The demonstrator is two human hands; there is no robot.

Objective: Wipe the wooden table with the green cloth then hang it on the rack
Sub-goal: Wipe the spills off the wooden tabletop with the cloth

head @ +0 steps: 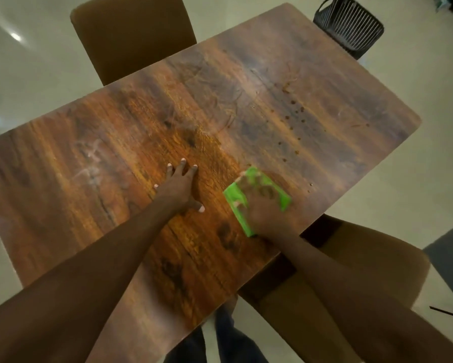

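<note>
Head view: the green cloth (256, 199) lies folded flat on the wooden table (115, 153) near its right-hand edge, directly under the right hand (262, 208), whose fingers press down spread over it rather than closing around it; the cloth's long axis runs diagonally from near-left to far-right. The scatter of dark spots (294, 113) lies further out and slightly right of the cloth, so the next stroke, in my judgement, calls for a push away from the body along that line. The left hand (181, 187) rests open and empty, palm down, just left of the cloth, bracing; no rack can be identified with certainty in this 1 view.
</note>
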